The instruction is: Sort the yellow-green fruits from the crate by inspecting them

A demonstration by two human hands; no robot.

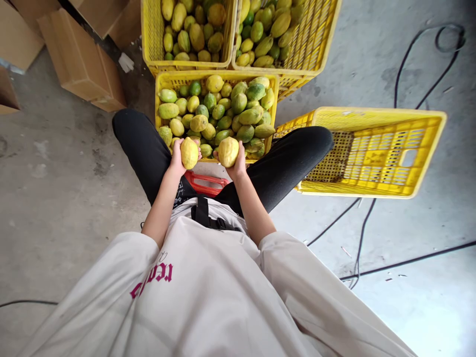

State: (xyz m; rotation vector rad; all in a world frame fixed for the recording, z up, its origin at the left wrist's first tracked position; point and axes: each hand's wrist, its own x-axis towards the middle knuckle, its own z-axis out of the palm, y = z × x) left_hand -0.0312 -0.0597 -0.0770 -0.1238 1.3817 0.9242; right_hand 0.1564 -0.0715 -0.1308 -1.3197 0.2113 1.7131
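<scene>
The left hand (176, 159) is curled round a yellow fruit (189, 152), gripping it from the outer side, with fingertips showing past its far edge. The right hand (240, 159) likewise closes round a second yellow fruit (228, 151), its thumb side lying along the skin. Both fruits are held up side by side, a gap between them, over the near edge of a yellow crate (186, 75) full of green and yellow fruit. Each has its long axis running away from the body, toward the crate — which end is the stem I cannot tell. Most of the fingers are hidden behind the fruits. Two further crates are cut off by the top edge, and a red plastic piece (208, 177) between the thighs is partly covered, its full shape unclear.
</scene>
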